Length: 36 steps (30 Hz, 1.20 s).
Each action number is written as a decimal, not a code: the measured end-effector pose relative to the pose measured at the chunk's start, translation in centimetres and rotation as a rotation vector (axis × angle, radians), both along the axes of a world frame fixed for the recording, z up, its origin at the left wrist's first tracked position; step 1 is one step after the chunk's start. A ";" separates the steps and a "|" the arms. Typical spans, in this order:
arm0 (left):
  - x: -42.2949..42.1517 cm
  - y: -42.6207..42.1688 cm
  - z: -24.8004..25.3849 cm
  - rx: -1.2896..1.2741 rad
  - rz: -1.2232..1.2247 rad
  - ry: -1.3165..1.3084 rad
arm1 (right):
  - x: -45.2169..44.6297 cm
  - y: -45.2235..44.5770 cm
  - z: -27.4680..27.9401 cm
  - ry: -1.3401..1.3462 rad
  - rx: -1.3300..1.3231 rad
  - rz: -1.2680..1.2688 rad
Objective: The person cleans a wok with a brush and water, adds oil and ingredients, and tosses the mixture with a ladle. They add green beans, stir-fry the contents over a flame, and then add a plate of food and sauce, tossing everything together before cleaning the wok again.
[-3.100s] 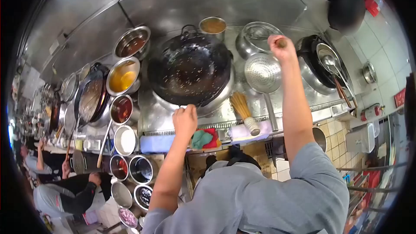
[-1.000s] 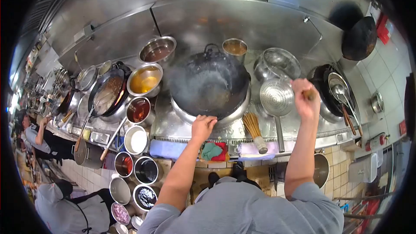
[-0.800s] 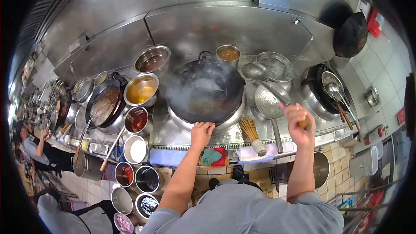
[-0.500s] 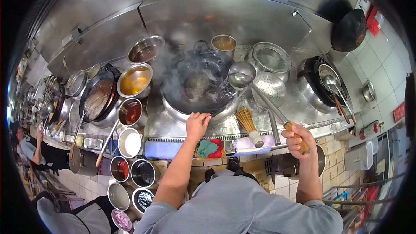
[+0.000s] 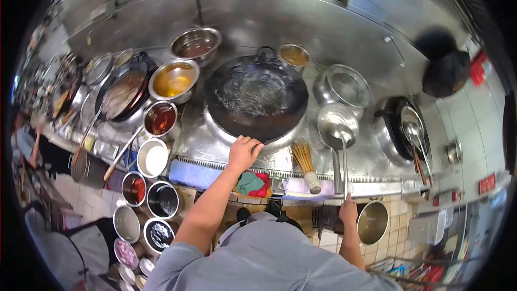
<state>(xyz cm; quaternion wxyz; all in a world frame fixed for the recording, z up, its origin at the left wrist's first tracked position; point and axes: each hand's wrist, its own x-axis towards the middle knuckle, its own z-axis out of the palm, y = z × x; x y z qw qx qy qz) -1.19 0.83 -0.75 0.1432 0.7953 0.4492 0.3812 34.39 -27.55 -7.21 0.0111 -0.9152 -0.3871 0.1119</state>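
My left hand (image 5: 245, 152) is closed at the near edge of the black wok (image 5: 257, 97), which has liquid in its bottom. Whether the fingers hold the wok's handle is hidden. Down at the right, my right hand (image 5: 349, 210) is wrapped round the handle end of a long ladle (image 5: 344, 164). The ladle's bowl lies over the perforated strainer (image 5: 328, 118). Between wok and strainer rests a bamboo brush (image 5: 305, 163). A green cloth (image 5: 250, 183) and a red one lie below my left hand.
Steel bowls and pots of sauces line the left, among them a bowl of yellow liquid (image 5: 174, 81). A lidded steel pot (image 5: 344, 87) stands behind the strainer. Another wok with utensils (image 5: 401, 129) is at the right. A co-worker (image 5: 70, 248) is at the lower left.
The ladle has swung from beside the wok to over the strainer, and my right hand has moved lower. The steam above the wok has thinned. My left hand stays at the wok's edge.
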 end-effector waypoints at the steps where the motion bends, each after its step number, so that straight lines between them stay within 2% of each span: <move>1: 0.0 0.2 -0.2 0.017 -0.023 -0.007 | -0.8 1.7 2.1 -0.016 -0.029 0.019; 2: -0.1 0.1 -0.5 0.028 -0.049 -0.006 | -2.4 3.2 4.2 -0.025 -0.064 0.035; 3: -0.1 0.1 -0.6 0.036 -0.046 -0.012 | -3.2 4.9 4.9 0.060 0.213 0.132; 4: 0.0 0.0 -0.8 0.036 -0.009 -0.013 | -4.4 6.8 4.6 0.095 0.285 0.165; 7: 0.5 -0.3 -1.1 0.058 0.074 0.018 | -8.3 11.4 4.2 0.145 0.216 0.375; 9: 0.5 -0.7 -1.2 -0.037 0.056 -0.029 | -9.8 13.6 3.4 0.130 -0.091 0.353; 10: 0.3 -1.2 -1.2 -0.071 0.022 -0.068 | -8.1 13.4 2.7 0.211 -0.007 0.346; 11: -0.2 -2.2 -0.2 -0.057 0.029 -0.101 | -6.3 13.8 2.0 0.298 0.075 0.349; 12: -0.9 -3.4 0.5 -0.083 0.040 -0.140 | -6.8 13.4 7.5 0.854 0.135 0.009; 13: -1.7 -4.8 1.2 -0.081 0.041 -0.159 | -5.0 12.6 8.9 1.011 0.306 0.016; 14: -2.6 -6.0 1.5 -0.088 0.044 -0.176 | -1.3 12.2 7.7 0.797 0.494 0.415; 15: -3.4 -6.9 1.2 -0.127 0.083 -0.210 | -1.5 11.8 11.5 0.784 0.557 0.488; 16: -3.6 -8.2 0.8 -0.180 0.119 -0.247 | 1.2 12.9 11.7 0.328 0.659 0.860; 17: -3.5 -9.0 1.4 -0.215 0.140 -0.270 | -2.4 13.6 17.1 0.697 0.437 0.427; 18: -2.8 -8.4 1.2 -0.131 0.144 -0.259 | -4.2 16.2 19.1 0.594 0.275 0.361; 19: -2.3 -7.6 1.7 -0.037 0.117 -0.220 | -5.6 18.8 19.4 0.312 0.334 0.747; 20: -2.0 -6.6 2.3 0.025 0.096 -0.223 | -6.8 22.0 18.9 0.183 0.326 0.943; 21: -1.5 -5.6 2.4 0.074 0.104 -0.192 | -8.6 25.1 17.9 0.204 0.293 1.003; 22: -0.7 -4.3 1.4 -0.056 0.093 -0.139 | -10.0 29.1 16.1 0.406 0.204 1.022; 23: 0.0 -3.2 0.7 -0.137 0.161 -0.035 | -11.1 33.9 13.3 0.524 0.167 1.166; 24: 0.4 -2.3 -0.1 -0.152 0.171 0.003 | -15.2 36.1 13.7 0.777 -0.048 0.907; 25: 0.5 -1.3 -0.9 -0.165 0.143 -0.011 | -16.1 40.9 9.7 0.893 0.131 0.872; 26: 0.5 -0.8 -1.5 -0.172 0.105 -0.023 | -18.5 43.7 9.3 0.950 0.189 0.760; 27: 0.5 -0.9 -1.6 -0.180 0.128 -0.022 | -18.3 48.6 6.5 0.958 0.255 0.726; 28: 0.4 -0.8 -1.5 -0.171 0.128 -0.021 | -20.0 50.5 4.9 0.643 0.480 0.648; 30: 0.8 -1.0 -1.1 -0.164 0.146 -0.009 | -22.9 48.3 4.7 0.921 0.474 0.520; 31: 1.1 -0.8 -1.0 -0.178 0.158 0.063 | -22.8 46.3 4.1 0.911 0.496 0.812; 32: 1.4 -0.9 -0.8 -0.201 0.178 0.130 | -22.3 42.7 6.0 0.813 0.286 0.903; 33: 1.6 -0.9 -0.3 -0.241 0.183 0.142 | -18.9 41.7 4.3 0.651 0.456 1.250; 34: 1.5 -0.9 -0.2 -0.286 0.191 0.148 | -16.9 38.9 6.6 0.882 0.142 1.035; 35: 1.3 -1.0 -0.5 -0.298 0.235 0.136 | -12.5 40.3 6.9 0.890 0.028 1.121; 36: 1.4 -0.9 -0.7 -0.251 0.225 0.183 | -10.4 41.2 10.1 0.712 -0.117 1.135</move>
